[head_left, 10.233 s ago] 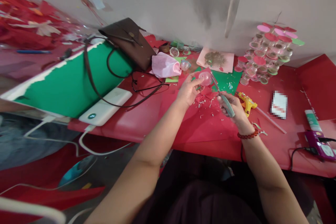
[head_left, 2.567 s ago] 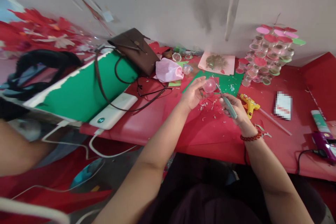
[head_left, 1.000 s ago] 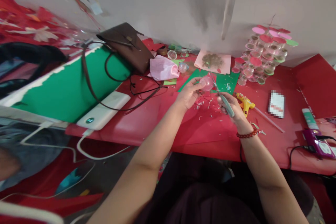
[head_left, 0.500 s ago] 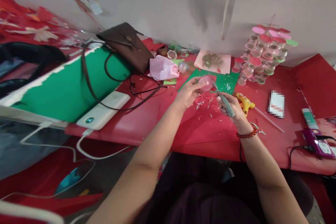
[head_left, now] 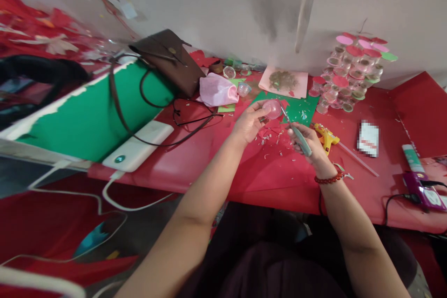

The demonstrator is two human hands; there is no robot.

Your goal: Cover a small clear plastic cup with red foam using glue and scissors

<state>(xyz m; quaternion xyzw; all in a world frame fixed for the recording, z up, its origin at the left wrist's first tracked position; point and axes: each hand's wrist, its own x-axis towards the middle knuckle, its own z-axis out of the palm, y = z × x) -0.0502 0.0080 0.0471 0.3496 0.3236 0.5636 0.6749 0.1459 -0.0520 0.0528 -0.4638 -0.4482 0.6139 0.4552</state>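
My left hand (head_left: pixel 248 123) is closed round a small clear cup with a pink paper lid (head_left: pixel 273 109), held above the red table (head_left: pixel 195 158). My right hand (head_left: pixel 308 144) grips green-handled scissors (head_left: pixel 296 131), whose blades point up-left and touch the cup's rim. Small paper scraps (head_left: pixel 274 138) lie on the table below both hands. A red bead bracelet (head_left: pixel 327 179) circles my right wrist.
A stack of lidded clear cups (head_left: pixel 352 72) stands at the back right. A yellow glue gun (head_left: pixel 325 136) lies right of my hand. A brown bag (head_left: pixel 167 58), pink cloth (head_left: pixel 217 91), green sheet (head_left: pixel 87 111) and white power bank (head_left: pixel 138 146) lie to the left. A purple device (head_left: pixel 422 193) sits far right.
Both hands stay in place, with the scissors still at the cup. A person's arm seen at the left edge earlier is gone from view.
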